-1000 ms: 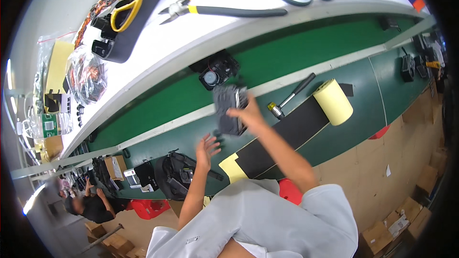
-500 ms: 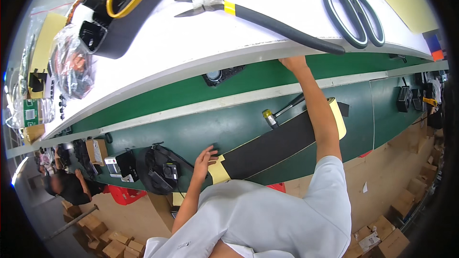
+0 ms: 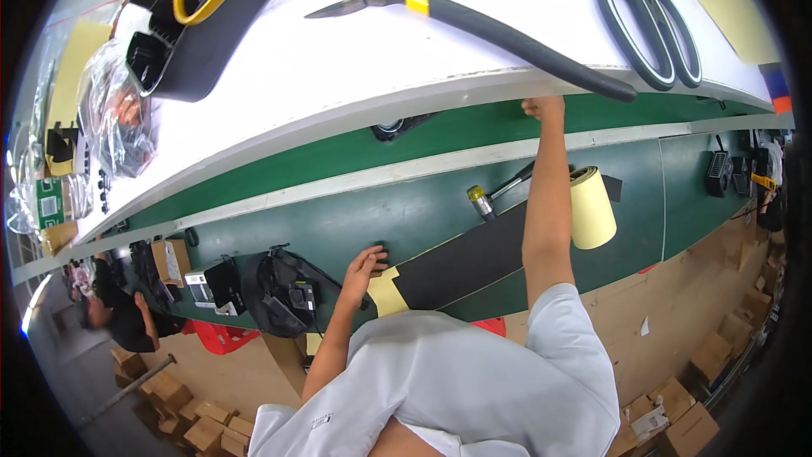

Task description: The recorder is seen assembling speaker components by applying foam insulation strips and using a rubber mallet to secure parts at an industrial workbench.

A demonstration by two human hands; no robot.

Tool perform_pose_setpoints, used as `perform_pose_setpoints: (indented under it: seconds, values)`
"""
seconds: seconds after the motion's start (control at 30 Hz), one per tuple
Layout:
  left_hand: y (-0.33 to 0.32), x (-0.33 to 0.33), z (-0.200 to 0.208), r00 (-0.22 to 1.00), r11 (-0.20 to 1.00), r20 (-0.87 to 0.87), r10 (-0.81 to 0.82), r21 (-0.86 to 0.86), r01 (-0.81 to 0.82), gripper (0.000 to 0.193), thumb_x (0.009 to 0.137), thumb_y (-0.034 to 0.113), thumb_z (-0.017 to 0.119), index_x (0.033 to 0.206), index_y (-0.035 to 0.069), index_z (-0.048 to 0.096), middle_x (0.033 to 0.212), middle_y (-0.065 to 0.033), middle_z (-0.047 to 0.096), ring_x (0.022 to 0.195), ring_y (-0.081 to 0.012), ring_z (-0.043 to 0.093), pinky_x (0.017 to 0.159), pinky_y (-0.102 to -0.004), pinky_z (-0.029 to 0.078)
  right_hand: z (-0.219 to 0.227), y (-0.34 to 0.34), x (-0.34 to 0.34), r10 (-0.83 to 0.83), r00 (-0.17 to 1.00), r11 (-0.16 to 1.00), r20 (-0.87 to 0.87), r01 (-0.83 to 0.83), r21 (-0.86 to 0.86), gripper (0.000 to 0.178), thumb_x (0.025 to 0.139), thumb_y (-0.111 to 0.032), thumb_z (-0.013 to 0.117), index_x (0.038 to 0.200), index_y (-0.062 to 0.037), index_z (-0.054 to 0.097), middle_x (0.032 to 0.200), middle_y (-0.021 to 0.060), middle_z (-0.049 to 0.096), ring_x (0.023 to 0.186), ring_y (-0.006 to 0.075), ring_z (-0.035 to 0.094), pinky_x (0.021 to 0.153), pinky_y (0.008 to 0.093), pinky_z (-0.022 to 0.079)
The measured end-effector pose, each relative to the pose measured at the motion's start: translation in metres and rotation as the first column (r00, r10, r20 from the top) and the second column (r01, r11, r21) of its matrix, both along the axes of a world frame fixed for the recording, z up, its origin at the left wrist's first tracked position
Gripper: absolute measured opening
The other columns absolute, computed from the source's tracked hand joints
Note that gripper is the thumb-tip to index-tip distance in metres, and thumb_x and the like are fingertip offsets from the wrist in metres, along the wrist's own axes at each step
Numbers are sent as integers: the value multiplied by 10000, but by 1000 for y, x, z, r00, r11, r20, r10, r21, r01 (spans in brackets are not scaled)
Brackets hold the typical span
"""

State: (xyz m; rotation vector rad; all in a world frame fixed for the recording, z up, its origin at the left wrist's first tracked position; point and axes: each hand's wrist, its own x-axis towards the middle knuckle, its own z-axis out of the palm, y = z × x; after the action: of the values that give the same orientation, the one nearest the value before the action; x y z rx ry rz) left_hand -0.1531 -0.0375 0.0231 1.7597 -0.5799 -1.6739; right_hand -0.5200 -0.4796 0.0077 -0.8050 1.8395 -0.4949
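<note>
Reach in hand, it seems! Right hand (image 3: 545,107) at the white shelf (image 3: 254,68), grip I can't tell; left hand (image 3: 366,264), fingers loosely apart, black strip (image 3: 474,256) near their right. Next needs shelf-edge clearance.

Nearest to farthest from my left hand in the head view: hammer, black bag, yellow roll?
1. Black bag, left of the left hand.
2. Hammer, to the hand's upper right.
3. Yellow roll, farther right.
</note>
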Motion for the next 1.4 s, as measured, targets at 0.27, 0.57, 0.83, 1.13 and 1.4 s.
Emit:
perform_pose_setpoints:
  seconds: [0.27, 0.57, 0.83, 1.13, 1.4]
  values:
    - [22, 7, -8, 998, 999, 56, -19, 51, 16, 351, 1037, 273, 471, 1259, 39, 608, 1163, -91, 682, 975, -185, 668, 836, -319, 505, 39, 44, 102, -24, 618, 470, -786, -687, -555, 309, 863, -288, 613, 1055, -69, 715, 1009, 177, 715, 929, 400, 674, 884, 529, 500]
    - [47, 28, 8, 928, 993, 363, 85, -108, -49, 266, 1007, 182, 516, 1124, -4, 666, 984, -107, 731, 860, -179, 697, 789, -310, 538, 6, 12, 210, 224, 587, 146, -778, -809, -569, 345, 868, -190, 596, 1181, -57, 660, 1200, 207, 645, 1154, 400, 580, 1028, 529, 420]
    - [104, 56, 1, 874, 939, 342, 345, -108, -328, 224, 1000, 153, 523, 1050, 13, 691, 924, -66, 719, 790, -132, 662, 698, -255, 504, -32, 2, 205, 311, 481, 127, -819, -876, -466, 416, 843, -123, 615, 1253, -52, 622, 1291, 222, 595, 1251, 400, 518, 1078, 522, 377]
    - [82, 39, 5, 819, 965, 526, 228, -235, -118, 229, 982, 115, 512, 995, -37, 683, 849, -110, 718, 747, -166, 686, 705, -303, 547, 12, 50, 221, 346, 22, -66, -938, -997, -47, 154, 735, -62, 665, 887, -65, 687, 984, 113, 694, 1156, 297, 573, 939, 464, 466]
    - [76, 51, 11, 814, 953, 518, 264, -272, -136, 217, 968, 94, 511, 1015, -38, 676, 878, -123, 717, 767, -170, 687, 729, -293, 538, 15, 96, 212, 258, -169, -257, -951, -961, 101, 163, 779, -156, 639, 904, -80, 712, 937, 60, 698, 1050, 231, 569, 874, 386, 444]
